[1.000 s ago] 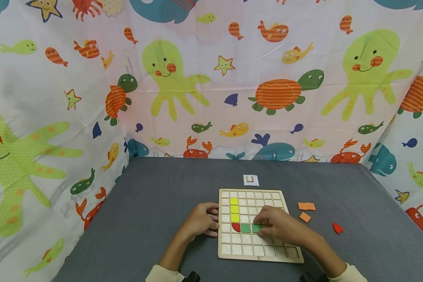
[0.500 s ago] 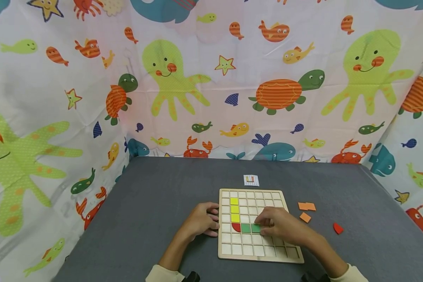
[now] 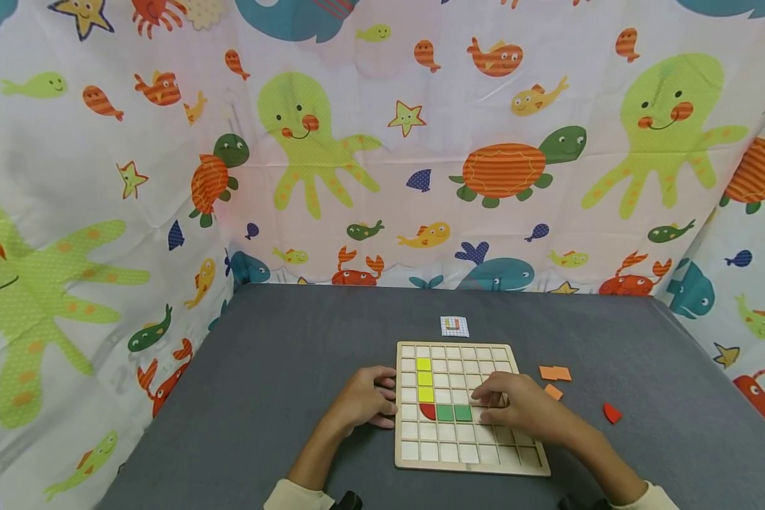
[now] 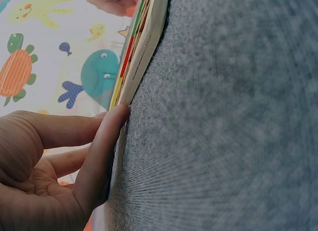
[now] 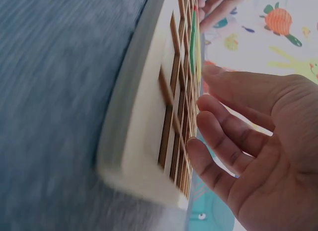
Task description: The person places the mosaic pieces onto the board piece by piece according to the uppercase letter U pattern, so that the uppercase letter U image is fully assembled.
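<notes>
A wooden grid board [image 3: 472,468] lies on the grey table. Three yellow squares [image 3: 424,378] run down one of its columns, ending at a red quarter-round piece [image 3: 428,411]. To the right of the red piece, two green squares [image 3: 454,413] sit side by side in their cells. My left hand [image 3: 365,398] rests at the board's left edge, thumb and fingers touching its side in the left wrist view. Just right of the green squares, my right hand [image 3: 524,405] hovers low over the board. Its fingers [image 5: 218,126] are loosely bent and hold nothing in the right wrist view.
Orange pieces [image 3: 554,373] lie right of the board, one partly behind the right hand. Farther right is a red piece with a curved edge [image 3: 611,413]. Behind the board lies a small card [image 3: 454,326] with a gridded coloured pattern. A sea-animal curtain [image 3: 382,163] surrounds the table.
My right hand has let go of the second green square and drawn back to the right, uncovering it. The left hand has stayed at the board's edge.
</notes>
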A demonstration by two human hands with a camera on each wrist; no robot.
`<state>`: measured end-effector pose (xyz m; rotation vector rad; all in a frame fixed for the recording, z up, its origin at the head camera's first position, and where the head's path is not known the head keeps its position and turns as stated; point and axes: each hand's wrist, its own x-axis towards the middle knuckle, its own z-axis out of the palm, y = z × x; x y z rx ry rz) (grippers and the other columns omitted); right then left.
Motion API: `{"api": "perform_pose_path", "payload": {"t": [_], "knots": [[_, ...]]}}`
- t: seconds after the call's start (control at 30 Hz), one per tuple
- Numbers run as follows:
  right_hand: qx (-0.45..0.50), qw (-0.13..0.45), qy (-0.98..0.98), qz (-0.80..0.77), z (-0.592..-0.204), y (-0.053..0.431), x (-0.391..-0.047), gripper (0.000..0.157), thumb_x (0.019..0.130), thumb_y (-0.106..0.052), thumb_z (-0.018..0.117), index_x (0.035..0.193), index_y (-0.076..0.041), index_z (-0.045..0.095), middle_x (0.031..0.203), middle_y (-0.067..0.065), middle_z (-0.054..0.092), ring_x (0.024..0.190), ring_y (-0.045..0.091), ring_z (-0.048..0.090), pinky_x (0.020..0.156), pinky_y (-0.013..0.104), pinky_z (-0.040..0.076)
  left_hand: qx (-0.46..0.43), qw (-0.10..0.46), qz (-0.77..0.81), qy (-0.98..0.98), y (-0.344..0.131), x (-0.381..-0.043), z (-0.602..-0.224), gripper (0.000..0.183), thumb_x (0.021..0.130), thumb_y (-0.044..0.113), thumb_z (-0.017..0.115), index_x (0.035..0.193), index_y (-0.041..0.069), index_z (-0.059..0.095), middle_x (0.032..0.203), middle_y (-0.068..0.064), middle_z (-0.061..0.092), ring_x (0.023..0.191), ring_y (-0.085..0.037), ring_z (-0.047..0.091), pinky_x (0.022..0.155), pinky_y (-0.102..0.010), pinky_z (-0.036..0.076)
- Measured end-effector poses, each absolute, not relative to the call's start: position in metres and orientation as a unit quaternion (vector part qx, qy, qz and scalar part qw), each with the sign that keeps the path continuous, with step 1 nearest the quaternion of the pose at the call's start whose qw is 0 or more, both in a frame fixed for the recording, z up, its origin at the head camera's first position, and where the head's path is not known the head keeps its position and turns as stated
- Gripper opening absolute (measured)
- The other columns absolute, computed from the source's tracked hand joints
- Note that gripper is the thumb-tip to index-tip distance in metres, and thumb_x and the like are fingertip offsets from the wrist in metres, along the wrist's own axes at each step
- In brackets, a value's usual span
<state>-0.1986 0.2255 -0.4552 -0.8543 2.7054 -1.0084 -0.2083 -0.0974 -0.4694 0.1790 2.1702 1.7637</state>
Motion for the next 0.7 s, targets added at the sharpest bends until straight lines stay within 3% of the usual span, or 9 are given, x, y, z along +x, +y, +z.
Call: {"api": "perform_pose_path", "payload": {"t": [0.4, 0.7], "knots": [[-0.22, 0.07, 0.908, -0.349, -0.455, 0.267, -0.191, 0.033, 0.092, -0.026, 0.084, 0.118, -0.008, 0.075, 0.099, -0.004, 0.066, 0.087, 0.002, 0.057, 0.073, 0.023, 0.055, 0.062, 0.168, 0.617, 0.767, -0.097, -0.209, -0.469, 0.064, 0.081, -0.017, 0.073, 0.143, -0.007, 0.058, 0.121, -0.02, 0.06, 0.101, -0.026, 0.068, 0.062, -0.04, 0.068], [-0.191, 0.029, 0.926, -0.324, -0.458, 0.295, -0.188, 0.031, 0.09, -0.023, 0.086, 0.116, -0.01, 0.077, 0.097, -0.006, 0.067, 0.085, 0.0, 0.056, 0.07, 0.024, 0.055, 0.061, 0.167, 0.616, 0.767, -0.096, -0.209, -0.469, 0.065, 0.082, -0.017, 0.073, 0.144, -0.007, 0.058, 0.121, -0.02, 0.06, 0.101, -0.025, 0.068, 0.061, -0.04, 0.068]]}}
